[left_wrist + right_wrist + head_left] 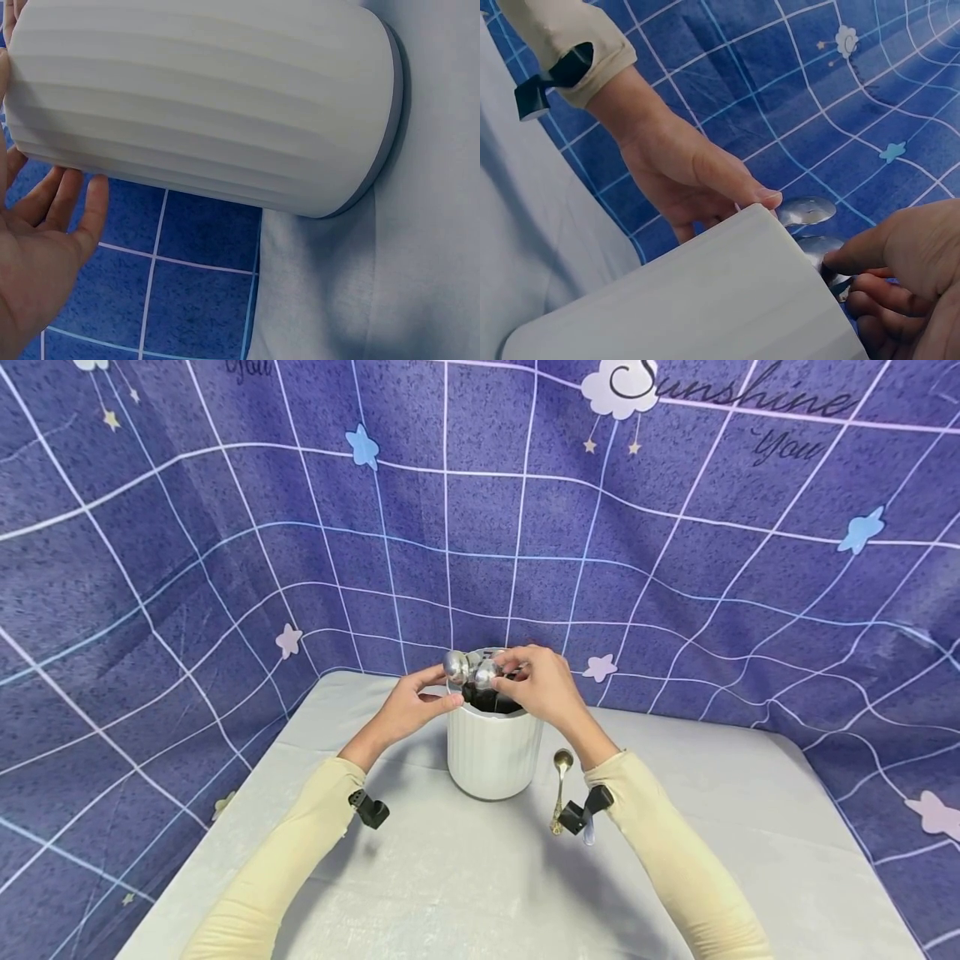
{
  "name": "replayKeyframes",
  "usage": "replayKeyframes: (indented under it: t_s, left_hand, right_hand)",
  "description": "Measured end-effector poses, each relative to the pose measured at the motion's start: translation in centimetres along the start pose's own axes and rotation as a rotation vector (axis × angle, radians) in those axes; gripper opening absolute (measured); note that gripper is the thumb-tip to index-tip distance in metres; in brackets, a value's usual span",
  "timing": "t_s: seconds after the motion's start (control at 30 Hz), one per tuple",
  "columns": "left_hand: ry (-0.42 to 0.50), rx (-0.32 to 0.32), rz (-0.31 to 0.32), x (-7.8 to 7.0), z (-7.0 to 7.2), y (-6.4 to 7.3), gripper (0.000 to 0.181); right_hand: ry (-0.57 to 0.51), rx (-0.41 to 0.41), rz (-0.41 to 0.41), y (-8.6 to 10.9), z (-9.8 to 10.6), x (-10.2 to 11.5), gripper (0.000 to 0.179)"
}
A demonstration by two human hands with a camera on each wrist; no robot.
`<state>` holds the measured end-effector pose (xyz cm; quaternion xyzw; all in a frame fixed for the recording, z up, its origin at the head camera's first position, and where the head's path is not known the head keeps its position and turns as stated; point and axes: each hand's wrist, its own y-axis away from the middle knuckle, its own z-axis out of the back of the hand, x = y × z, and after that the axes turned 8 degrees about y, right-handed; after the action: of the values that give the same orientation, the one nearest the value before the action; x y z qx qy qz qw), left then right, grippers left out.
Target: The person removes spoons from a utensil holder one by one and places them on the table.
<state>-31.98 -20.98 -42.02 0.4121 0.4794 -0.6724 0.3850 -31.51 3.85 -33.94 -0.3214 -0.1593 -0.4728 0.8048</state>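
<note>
A white ribbed canister [493, 756] stands upright on the table, its inside dark. Two shiny silver spoon bowls stick up over its mouth. My right hand [546, 687] pinches one spoon [486, 673] by its bowl, thumb in front and fingers behind. The other spoon [454, 665] leans at the left rim, beside my left hand [412, 703]. That hand rests lightly against the canister's left side, thumb at the rim; in the left wrist view its fingers [91, 206] are loosely extended along the wall. The spoon handles are hidden inside the canister.
A small gold spoon [559, 787] with an ornate handle lies on the table right of the canister. Next to it a silver handle end [588, 837] shows from under the right wrist camera [576, 817]. A blue-purple gridded curtain [480, 527] hangs behind the table [450, 885].
</note>
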Motion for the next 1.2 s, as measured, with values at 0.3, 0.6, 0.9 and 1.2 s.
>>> replayKeyframes:
  t_s: [0.3,0.6,0.9,1.2]
  left_hand:
    - [-0.014,0.004,-0.005,0.1,0.1,0.0,0.056]
    - [-0.002,0.006,-0.013,0.1,0.1,-0.1,0.057]
    - [-0.001,0.009,-0.015,0.2,0.1,-0.2,0.057]
    - [0.024,0.011,0.012,-0.1,0.1,-0.2,0.058]
  right_hand:
    - [0.003,-0.004,-0.014,0.1,0.0,-0.2,0.018]
    - [-0.016,0.023,-0.029,0.0,-0.1,-0.2,0.018]
    - [-0.143,0.084,-0.027,-0.1,0.2,-0.8,0.018]
    - [-0.213,0.13,-0.037,-0.3,0.4,-1.5,0.016]
